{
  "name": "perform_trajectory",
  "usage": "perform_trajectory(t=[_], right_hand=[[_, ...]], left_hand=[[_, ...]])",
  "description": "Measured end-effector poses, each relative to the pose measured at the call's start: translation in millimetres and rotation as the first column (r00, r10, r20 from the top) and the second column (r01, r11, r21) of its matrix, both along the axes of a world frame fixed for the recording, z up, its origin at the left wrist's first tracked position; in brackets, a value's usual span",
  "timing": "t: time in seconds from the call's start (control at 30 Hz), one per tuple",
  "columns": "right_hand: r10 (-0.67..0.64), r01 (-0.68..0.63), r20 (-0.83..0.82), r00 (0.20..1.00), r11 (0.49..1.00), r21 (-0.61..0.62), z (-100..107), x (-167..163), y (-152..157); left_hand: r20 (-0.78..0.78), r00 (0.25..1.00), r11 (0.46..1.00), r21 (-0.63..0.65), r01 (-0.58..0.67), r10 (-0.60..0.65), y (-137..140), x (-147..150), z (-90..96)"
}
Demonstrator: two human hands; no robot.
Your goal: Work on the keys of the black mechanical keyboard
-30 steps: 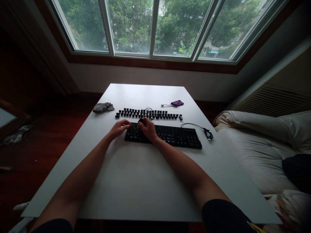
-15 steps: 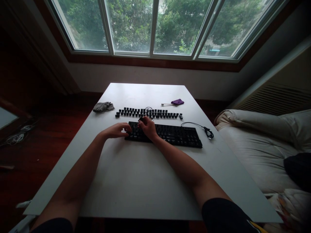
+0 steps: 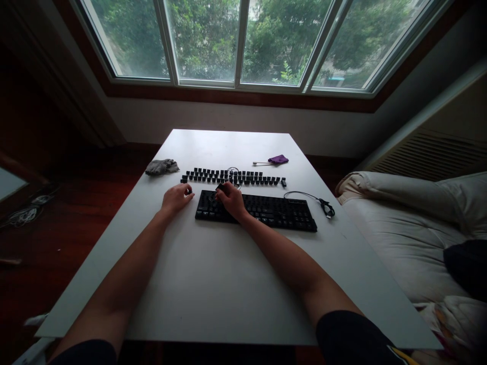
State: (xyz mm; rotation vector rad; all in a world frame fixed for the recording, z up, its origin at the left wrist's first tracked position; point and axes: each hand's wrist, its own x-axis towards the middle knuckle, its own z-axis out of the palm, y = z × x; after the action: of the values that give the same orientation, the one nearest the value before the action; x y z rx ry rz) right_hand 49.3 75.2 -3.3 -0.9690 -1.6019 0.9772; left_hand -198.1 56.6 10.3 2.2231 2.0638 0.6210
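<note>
A black keyboard (image 3: 283, 210) lies on the white table, slightly angled, with some bare key positions on its left part. Over that part my right hand (image 3: 232, 200) is closed on a small black keycap puller (image 3: 220, 187), whose lower end is hard to make out. To the left of the keyboard, just above the table, my left hand (image 3: 177, 197) pinches a small black keycap (image 3: 188, 191) between thumb and fingers. Behind the keyboard, loose black keycaps (image 3: 205, 176) stand in rows, and a thin wire loop (image 3: 233, 169) lies among them.
On the white table (image 3: 228, 284) a grey cloth (image 3: 162, 167) lies at the left. A purple pouch (image 3: 278, 159) and a thin white stick (image 3: 260, 163) are at the back right. The keyboard's coiled cable (image 3: 326, 208) rests right of it. A sofa (image 3: 395, 238) borders the right side.
My left hand has moved left and away from the keyboard's left end, with a keycap in its fingers. The right hand has stayed in place over the keyboard.
</note>
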Motion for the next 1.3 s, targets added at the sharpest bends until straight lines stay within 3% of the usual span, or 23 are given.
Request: perform_trajectory(t=[0.23,0.37,0.6,0.97,1.3], right_hand=[[0.008,-0.008,0.001,1.000,1.000,-0.010,0.1,-0.3,-0.8],[0.012,-0.012,0.012,1.000,1.000,-0.013,2.0,0.5,-1.6],[0.014,-0.013,0.027,1.000,1.000,-0.024,4.1,1.2,-2.8],[0.002,-0.002,0.053,0.999,1.000,-0.002,2.7,1.5,-1.4],[0.018,-0.018,0.029,0.999,1.000,-0.009,1.1,1.0,-1.2]], left_hand=[[0.040,0.999,0.997,-0.065,-0.031,0.034,2.9,-0.6,-5.2],[0.112,0.993,0.993,-0.110,0.036,-0.024,5.9,-6.8,-6.5],[0.216,0.961,0.983,-0.027,0.184,-0.174,5.9,-8.2,-10.1],[0.145,0.989,0.998,0.062,0.018,-0.027,5.7,-1.4,-15.8],[0.227,0.973,0.992,0.121,0.025,-0.052,3.4,-3.5,-13.3]])
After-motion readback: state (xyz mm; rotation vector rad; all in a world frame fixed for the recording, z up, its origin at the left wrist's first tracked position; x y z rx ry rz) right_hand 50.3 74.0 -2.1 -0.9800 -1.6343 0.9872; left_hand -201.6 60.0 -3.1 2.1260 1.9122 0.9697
